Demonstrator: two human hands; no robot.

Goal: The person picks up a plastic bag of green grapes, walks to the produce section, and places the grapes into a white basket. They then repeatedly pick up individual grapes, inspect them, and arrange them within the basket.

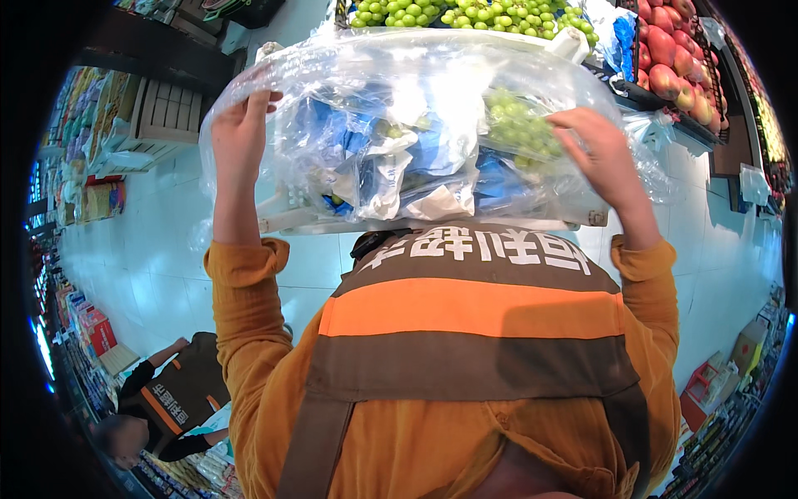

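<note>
A large clear plastic bag (pixel 436 47) spreads over a white crate or stand (pixel 299 218) right in front of me. Through the film I see a bunch of green grapes (pixel 517 128) on the right and crumpled blue-and-white wrapping paper (pixel 386 181). A few more grapes peek out between the paper folds. My left hand (pixel 240 128) has its fingers curled on the film at the left side. Above the grapes, my right hand (pixel 595 153) grips the film with bent fingers. Glare hides part of the contents.
Beyond the bag lie green grapes (pixel 461 15) on display, with a black crate of red apples (pixel 676 56) to their right. A slatted wooden stand (pixel 165 112) is at the left. Another person (pixel 177 390) in a brown apron is at the lower left, near shelves.
</note>
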